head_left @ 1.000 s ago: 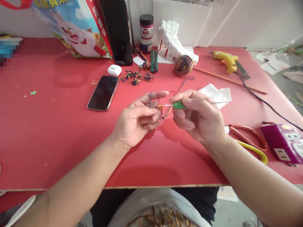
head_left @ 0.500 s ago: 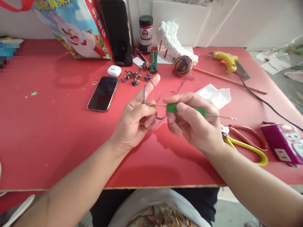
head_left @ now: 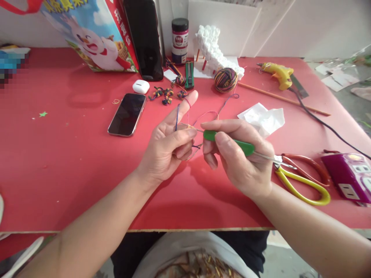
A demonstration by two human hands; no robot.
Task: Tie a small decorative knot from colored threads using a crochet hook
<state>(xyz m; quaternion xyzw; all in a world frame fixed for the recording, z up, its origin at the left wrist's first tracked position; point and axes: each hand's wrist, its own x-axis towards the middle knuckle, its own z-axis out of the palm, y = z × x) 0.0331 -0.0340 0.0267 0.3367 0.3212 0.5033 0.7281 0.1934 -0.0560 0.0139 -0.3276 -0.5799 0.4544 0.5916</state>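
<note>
My left hand (head_left: 166, 144) pinches a small piece of multicoloured yarn work (head_left: 189, 126) between thumb and fingers. Its index finger points up, with yarn looped round it. In my right hand (head_left: 243, 154) is a crochet hook with a green handle (head_left: 245, 147); the thin tip at its left end meets the yarn work at my left fingertips. The hook's other metal end sticks out to the right, tilted down. A loose strand runs from my hands up to a yarn ball (head_left: 225, 80) at the back.
Behind my hands lie small knotted yarn pieces (head_left: 167, 101), a green cutter (head_left: 189, 75) and a phone (head_left: 127, 114). To the right are crumpled paper (head_left: 265, 119), pliers (head_left: 307, 185), a purple power socket (head_left: 346, 175) and a yellow glue gun (head_left: 278, 74). A white bumpy model (head_left: 211, 46) stands behind.
The hook has tilted, its right end now lower and its left tip slightly raised. My right hand has turned a little with it, while my left hand has stayed nearly in place.
</note>
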